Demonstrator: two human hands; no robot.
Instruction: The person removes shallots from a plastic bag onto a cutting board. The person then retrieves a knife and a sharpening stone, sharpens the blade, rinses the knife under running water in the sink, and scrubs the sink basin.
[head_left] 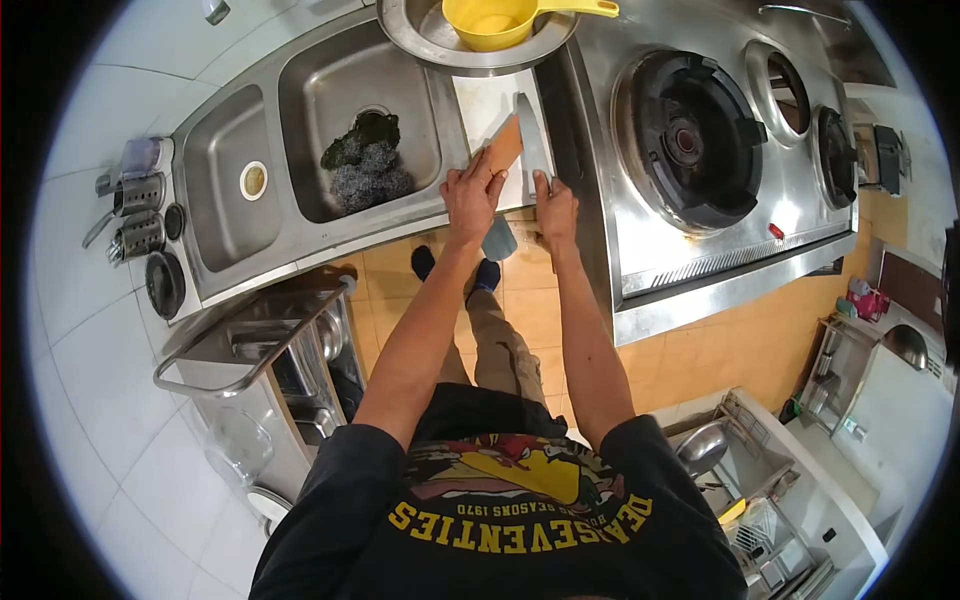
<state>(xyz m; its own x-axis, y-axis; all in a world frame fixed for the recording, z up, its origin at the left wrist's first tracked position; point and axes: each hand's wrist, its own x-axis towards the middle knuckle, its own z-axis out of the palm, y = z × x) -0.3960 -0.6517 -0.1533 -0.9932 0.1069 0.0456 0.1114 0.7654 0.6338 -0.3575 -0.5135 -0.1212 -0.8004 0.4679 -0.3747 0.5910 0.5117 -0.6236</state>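
Orange marked the flat, tapering piece that lay on the white rectangular board at twelve o'clock from you, your left hand gripping its near end. Your right hand was closed on the long grey metal knife at the piece's three o'clock. The piece looked stiff, light, perhaps slippery; its near end, away from the blade, seemed the safest hold.

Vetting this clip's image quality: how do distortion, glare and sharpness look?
Head view: strong fisheye bends the sink counter, with black corners; head view: bright reflections streak the steel stove top; head view: knife, left hand and right hand look fairly sharp, without obvious motion blur.
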